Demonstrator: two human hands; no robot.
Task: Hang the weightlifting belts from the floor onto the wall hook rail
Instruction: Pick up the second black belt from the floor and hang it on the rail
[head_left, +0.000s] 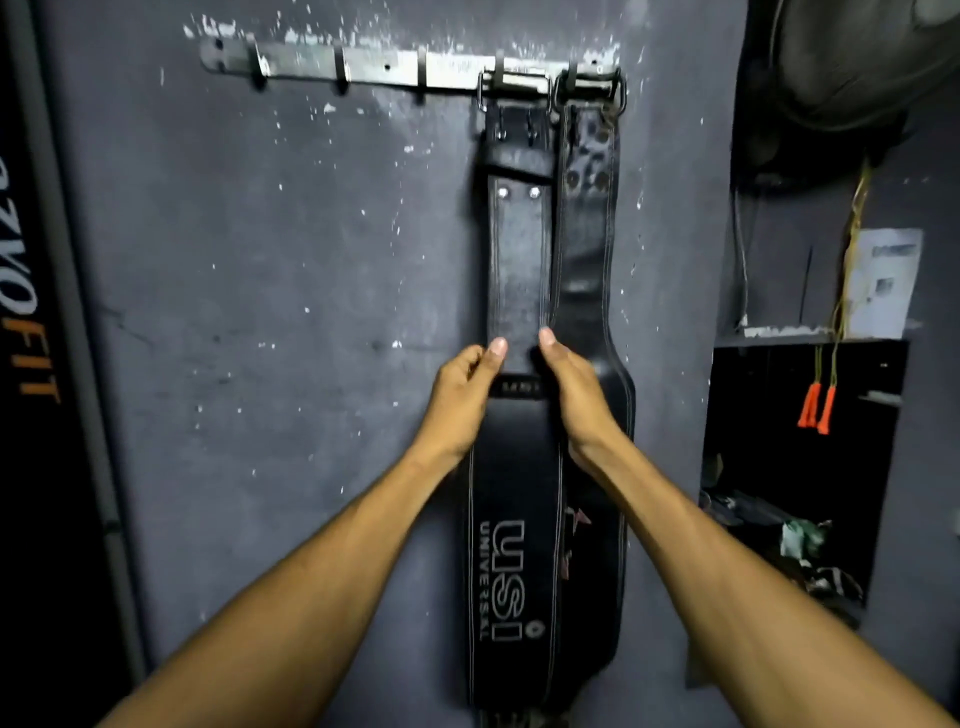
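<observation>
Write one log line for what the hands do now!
left hand: grips USI belt | right hand: grips same belt | belt: hanging on hook rail

Hook rail: on the wall, well above both hands.
USI belt: hangs from a rail hook, between the left hand and right hand, which touch its edges.
Second belt: just right of the first, partly behind it and behind the right hand.
Shelf niche: well right of the right hand.
</observation>
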